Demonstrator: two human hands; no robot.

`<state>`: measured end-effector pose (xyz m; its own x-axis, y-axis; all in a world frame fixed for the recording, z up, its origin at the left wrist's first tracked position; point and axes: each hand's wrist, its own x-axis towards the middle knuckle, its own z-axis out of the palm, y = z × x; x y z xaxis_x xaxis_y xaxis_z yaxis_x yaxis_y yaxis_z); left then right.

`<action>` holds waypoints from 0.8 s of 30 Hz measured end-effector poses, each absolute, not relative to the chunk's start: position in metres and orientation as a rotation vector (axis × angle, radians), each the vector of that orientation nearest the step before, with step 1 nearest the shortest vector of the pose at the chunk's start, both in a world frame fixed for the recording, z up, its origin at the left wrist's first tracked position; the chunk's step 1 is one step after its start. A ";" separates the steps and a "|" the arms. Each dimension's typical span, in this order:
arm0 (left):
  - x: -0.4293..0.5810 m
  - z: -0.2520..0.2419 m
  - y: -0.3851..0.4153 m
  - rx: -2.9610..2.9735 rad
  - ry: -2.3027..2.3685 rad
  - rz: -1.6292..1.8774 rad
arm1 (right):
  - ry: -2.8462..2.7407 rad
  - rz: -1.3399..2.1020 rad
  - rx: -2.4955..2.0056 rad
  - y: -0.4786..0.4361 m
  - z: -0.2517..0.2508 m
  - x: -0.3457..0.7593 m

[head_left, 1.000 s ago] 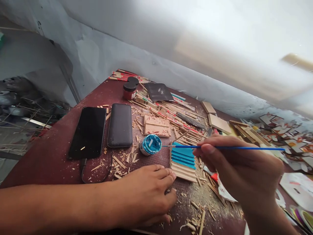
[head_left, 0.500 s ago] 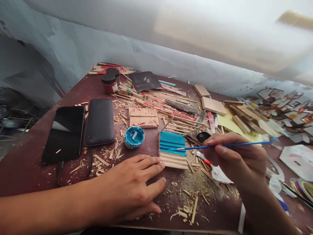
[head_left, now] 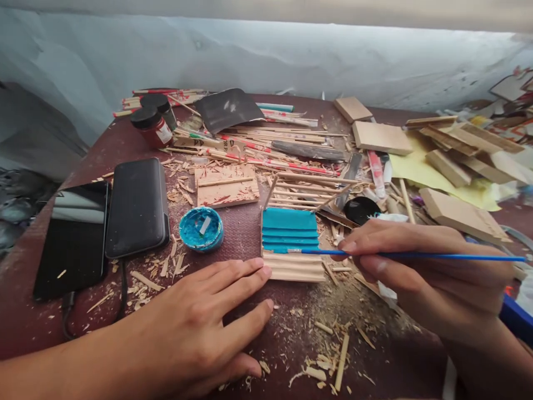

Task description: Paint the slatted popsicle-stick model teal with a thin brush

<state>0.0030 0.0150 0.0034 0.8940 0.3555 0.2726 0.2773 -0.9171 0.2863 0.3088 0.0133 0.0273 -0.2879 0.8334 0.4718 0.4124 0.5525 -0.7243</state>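
A small ridged wooden piece [head_left: 293,269] lies on the table, its upper ridges coated blue and its lower ridges bare wood. Between the thumb and fingers of my right hand [head_left: 412,272] is a thin blue paintbrush [head_left: 333,253], its bristles touching the wooden piece along the lower edge of the blue. My left hand [head_left: 216,316] rests on the table with fingers stretched out, fingertips at the left edge of the piece. An open jar of blue paint [head_left: 201,229] stands to the left of the piece, with a small pale scrap inside it.
On the left lie a phone [head_left: 73,239] and a black power bank [head_left: 136,208] with a cable. Behind are thin sticks [head_left: 291,133], a paint-marked wooden block [head_left: 227,189], a red jar [head_left: 150,128] and black sandpaper [head_left: 229,111]. Wood blocks [head_left: 383,138] sit at right; shavings are scattered around.
The camera view has levelled and come closer. The brush tip has moved left across the wooden piece, to the lower edge of the blue. My left hand stays beside it.
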 end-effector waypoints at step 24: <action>0.000 -0.001 0.022 2.872 0.459 0.548 | -1.982 0.356 -1.118 0.018 0.034 0.301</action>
<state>-0.0003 0.0216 -0.0011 0.8843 0.3321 0.3282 0.2650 -0.9357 0.2330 0.3009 0.0176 0.0341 -0.2759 0.8118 0.5147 0.5823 0.5672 -0.5824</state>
